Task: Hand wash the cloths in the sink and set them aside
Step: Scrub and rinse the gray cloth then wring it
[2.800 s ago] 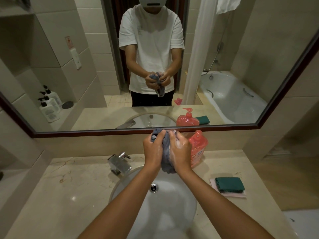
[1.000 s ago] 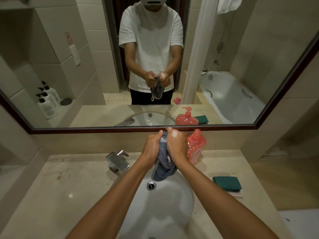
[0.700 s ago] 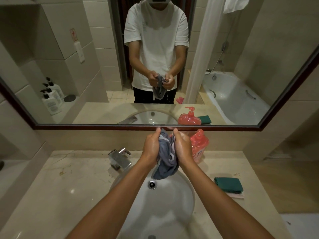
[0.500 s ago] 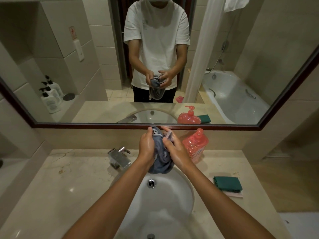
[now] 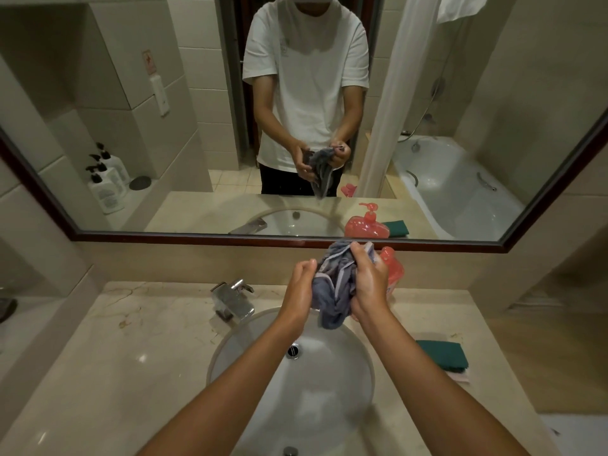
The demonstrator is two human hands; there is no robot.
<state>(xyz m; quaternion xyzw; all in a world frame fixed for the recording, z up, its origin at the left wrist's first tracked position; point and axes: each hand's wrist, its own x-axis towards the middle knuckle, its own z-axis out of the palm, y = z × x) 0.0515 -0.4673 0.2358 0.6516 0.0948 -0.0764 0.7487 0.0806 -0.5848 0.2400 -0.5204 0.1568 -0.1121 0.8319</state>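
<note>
Head view:
Left hand (image 5: 301, 286): we see it curled round the left side of the grey cloth (image 5: 334, 287), gripping it.
Right hand (image 5: 370, 284): grasping the cloth's right side, fingers (image 5: 358, 255) pinching the upper folds.
Grey cloth: bunched between both hands, held in the air above the 12 o'clock edge of the sink (image 5: 329, 383); its lower end hangs free, clear of the basin.
Green cloth (image 5: 444, 354): folded, lying on the surface (image 5: 131, 373) at 3 o'clock from the sink, on top of a pale pink cloth (image 5: 459, 376).
Writing: we can read none; the label on the red soap bottle (image 5: 393, 268) is too blurred.
Red soap bottle: stands at 1 o'clock from the sink, just behind the right hand, against the back wall.
Tap (image 5: 235, 299): chrome, at 11 o'clock from the sink.
Surface: beige marble with thin brown veins; the sink is a round white basin set under it, with a metal drain (image 5: 292, 352).
Room: a dark-framed mirror (image 5: 164, 236) above the surface reflects tiled walls, a white bathtub (image 5: 460, 195), a shower curtain (image 5: 394, 93) and white pump bottles (image 5: 107, 182) on a ledge.
</note>
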